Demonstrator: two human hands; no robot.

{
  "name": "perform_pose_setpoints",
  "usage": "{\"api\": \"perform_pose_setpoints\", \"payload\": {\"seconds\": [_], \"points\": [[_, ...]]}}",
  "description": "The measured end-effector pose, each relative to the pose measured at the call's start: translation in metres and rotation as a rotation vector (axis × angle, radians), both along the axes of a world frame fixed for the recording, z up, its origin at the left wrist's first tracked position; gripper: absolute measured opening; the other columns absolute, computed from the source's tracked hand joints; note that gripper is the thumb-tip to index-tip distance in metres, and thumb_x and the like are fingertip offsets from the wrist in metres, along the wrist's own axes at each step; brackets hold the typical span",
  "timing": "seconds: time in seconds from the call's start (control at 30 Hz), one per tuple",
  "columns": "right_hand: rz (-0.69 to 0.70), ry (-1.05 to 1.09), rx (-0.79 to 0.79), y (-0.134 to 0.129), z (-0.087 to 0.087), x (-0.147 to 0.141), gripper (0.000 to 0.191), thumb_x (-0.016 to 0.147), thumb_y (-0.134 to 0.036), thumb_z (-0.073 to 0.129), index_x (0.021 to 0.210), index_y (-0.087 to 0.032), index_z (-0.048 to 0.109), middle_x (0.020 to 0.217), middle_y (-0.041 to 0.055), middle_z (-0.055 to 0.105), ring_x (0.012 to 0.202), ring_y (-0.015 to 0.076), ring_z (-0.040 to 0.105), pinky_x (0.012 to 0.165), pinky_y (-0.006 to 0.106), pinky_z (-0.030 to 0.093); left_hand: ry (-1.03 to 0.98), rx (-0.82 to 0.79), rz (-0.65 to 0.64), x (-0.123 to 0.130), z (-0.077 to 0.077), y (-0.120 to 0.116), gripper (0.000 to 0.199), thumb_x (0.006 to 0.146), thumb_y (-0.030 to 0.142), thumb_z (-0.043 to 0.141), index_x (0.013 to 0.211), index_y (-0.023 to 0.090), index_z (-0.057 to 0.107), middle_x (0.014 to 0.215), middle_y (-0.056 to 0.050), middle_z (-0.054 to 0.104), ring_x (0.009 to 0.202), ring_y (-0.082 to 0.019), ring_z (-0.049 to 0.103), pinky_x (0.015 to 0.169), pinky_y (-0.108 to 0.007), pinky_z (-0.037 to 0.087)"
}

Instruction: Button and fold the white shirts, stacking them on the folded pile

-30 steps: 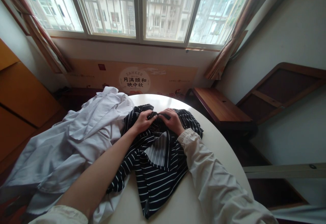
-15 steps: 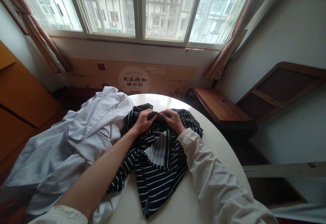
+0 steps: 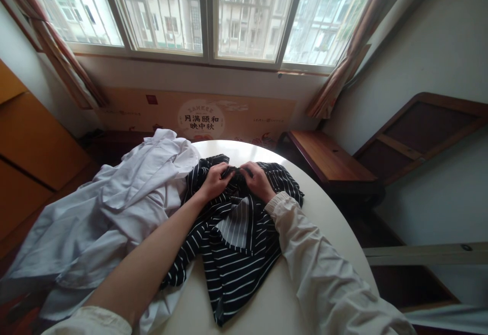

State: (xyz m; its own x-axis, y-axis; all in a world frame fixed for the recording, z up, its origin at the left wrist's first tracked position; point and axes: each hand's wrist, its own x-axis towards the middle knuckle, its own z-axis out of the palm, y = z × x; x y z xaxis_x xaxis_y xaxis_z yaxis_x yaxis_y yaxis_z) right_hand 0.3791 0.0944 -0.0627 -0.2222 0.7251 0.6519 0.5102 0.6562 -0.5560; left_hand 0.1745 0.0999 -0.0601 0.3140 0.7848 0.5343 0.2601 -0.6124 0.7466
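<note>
A black garment with white stripes (image 3: pixel 238 279) lies bunched on a round white table (image 3: pixel 324 213), its pale inner side showing in the middle. My left hand (image 3: pixel 216 181) is closed on the garment's upper edge, thumb and fingers pinching the dark cloth. Close beside it on the right, my right hand (image 3: pixel 258 180) pinches the same edge, its fingers curled round the fabric. A small gap separates the two hands. Heaped white cloth (image 3: pixel 141 187) lies to the left and hangs over the table's side.
A wooden side table (image 3: pixel 331 159) stands beyond the round table at the right, near a wooden-framed panel (image 3: pixel 423 131) against the wall. Orange cabinets (image 3: pixel 34 147) are at the left. Ahead are a printed board (image 3: pixel 244 116) and barred windows between curtains.
My right hand has shifted slightly, its fingers more curled at the cloth edge. My left hand and the garment look almost unchanged.
</note>
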Motion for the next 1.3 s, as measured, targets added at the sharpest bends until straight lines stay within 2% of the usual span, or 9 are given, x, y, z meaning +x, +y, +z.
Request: {"api": "perform_pose_setpoints", "payload": {"seconds": [0.23,0.43,0.57,0.7,0.9,1.1,1.3], "points": [[0.021,-0.014,-0.033,0.003,-0.002,0.0,0.022,0.107,-0.038,0.056,0.098,-0.024,0.07,0.097,0.0069,0.074,0.095,0.025,0.066,0.093,0.04,0.052,0.078,0.067,0.113,0.004,0.003,-0.003,0.016,0.1,0.029,0.061,0.091,0.021,0.07,0.095,-0.008,0.069,0.093,-0.024,0.064,0.09,-0.037,0.051],[0.078,0.044,-0.05,0.003,-0.002,0.0,0.019,0.104,-0.039,0.06,0.101,-0.024,0.071,0.1,0.0068,0.075,0.097,0.025,0.069,0.095,0.042,0.054,0.012,-0.044,0.074,0.001,-0.002,0.002,0.027,0.099,0.037,0.06,0.078,0.021,0.058,0.082,-0.004,0.063,0.077,-0.019,0.057,0.077,-0.033,0.05],[0.059,0.026,-0.039,0.003,-0.001,-0.001,0.021,0.104,-0.041,0.06,0.103,-0.024,0.071,0.102,0.0073,0.075,0.1,0.0255,0.069,0.096,0.042,0.053,-0.075,-0.18,0.018,0.0,-0.009,0.005,0.033,0.097,0.048,0.064,0.082,0.02,0.059,0.082,-0.003,0.063,0.077,-0.018,0.057,0.073,-0.031,0.051],[0.048,0.012,-0.021,0.002,-0.001,-0.001,0.02,0.105,-0.039,0.06,0.104,-0.024,0.072,0.102,0.0069,0.075,0.1,0.0253,0.069,0.096,0.042,0.053,-0.148,-0.268,-0.052,-0.001,-0.012,0.005,0.035,0.097,0.052,0.065,0.089,0.019,0.062,0.085,-0.003,0.065,0.078,-0.018,0.059,0.071,-0.029,0.053],[0.053,0.014,-0.017,0.002,-0.002,0.0,0.015,0.103,-0.034,0.063,0.107,-0.025,0.073,0.105,0.0069,0.077,0.102,0.0263,0.07,0.098,0.043,0.054,-0.189,-0.266,-0.063,0.0,-0.009,0.004,0.032,0.098,0.049,0.064,0.094,0.018,0.064,0.091,-0.004,0.068,0.082,-0.018,0.062,0.074,-0.029,0.056],[0.049,0.021,-0.014,0.001,-0.002,-0.001,0.012,0.1,-0.031,0.064,0.106,-0.025,0.072,0.104,0.0065,0.077,0.1,0.0266,0.071,0.097,0.044,0.054,-0.18,-0.296,-0.069,-0.001,-0.007,0.002,0.036,0.096,0.053,0.066,0.092,0.017,0.065,0.087,-0.003,0.069,0.079,-0.018,0.063,0.072,-0.03,0.056],[0.057,0.02,-0.021,-0.001,0.001,-0.001,0.009,0.099,-0.027,0.064,0.104,-0.024,0.071,0.102,0.0057,0.077,0.098,0.0254,0.07,0.096,0.042,0.053,-0.112,-0.265,-0.04,-0.002,-0.004,-0.001,0.037,0.09,0.053,0.075,0.094,0.017,0.069,0.09,-0.005,0.072,0.083,-0.02,0.066,0.074,-0.031,0.056]]}}
